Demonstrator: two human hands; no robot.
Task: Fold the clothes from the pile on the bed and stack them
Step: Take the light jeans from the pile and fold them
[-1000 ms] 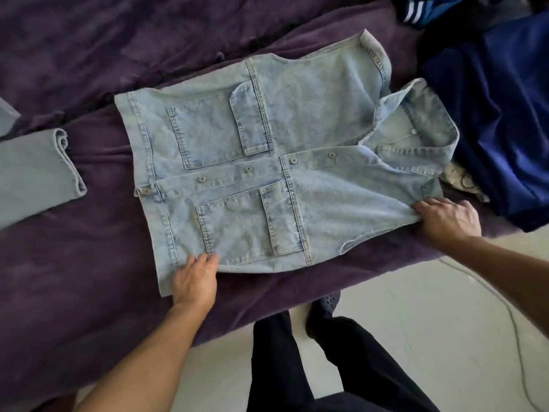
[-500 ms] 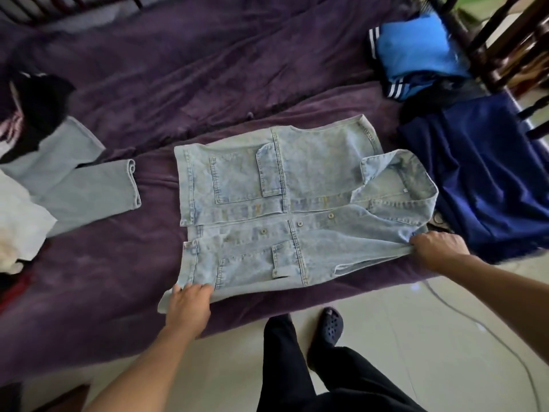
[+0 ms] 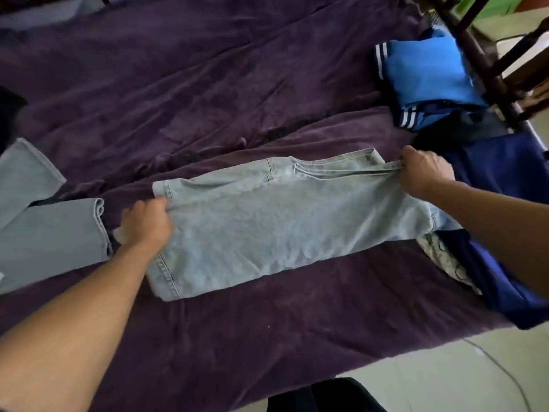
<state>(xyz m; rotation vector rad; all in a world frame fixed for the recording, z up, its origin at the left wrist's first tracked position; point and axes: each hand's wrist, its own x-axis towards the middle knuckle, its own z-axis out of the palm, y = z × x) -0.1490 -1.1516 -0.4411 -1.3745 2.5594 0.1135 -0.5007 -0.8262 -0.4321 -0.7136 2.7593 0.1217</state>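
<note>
Purple bedding (image 3: 208, 69) fills most of the frame, rumpled into long creases, and on its near middle lies the denim vest (image 3: 282, 227). Half a second ago the vest lay open, pockets and buttons up, with both hands at its near edge. Now that near half is carried over the far half, so only the plain reverse of the denim shows. The left hand (image 3: 148, 221), at centre left, has its fingers curled round the hem edge. The right hand (image 3: 424, 171), at centre right, pinches the doubled seam by the armhole, drawing the cloth taut between them. The lengthwise fold looks done; judging by the long strip that remains, a crosswise fold is probably still needed before the vest can join a stack.

At the right edge a navy garment (image 3: 505, 179) lies spread, meeting the vest's end, with a patterned cloth (image 3: 439, 260) showing from under it. At the left edge lie pale jeans (image 3: 50, 230), just beside the left hand. At upper right a folded blue stack (image 3: 424, 72) with white stripes sits against a dark wooden frame (image 3: 475, 55). Pale floor tiles (image 3: 445, 382) show at lower right, crossed by a thin cable (image 3: 505, 373).
</note>
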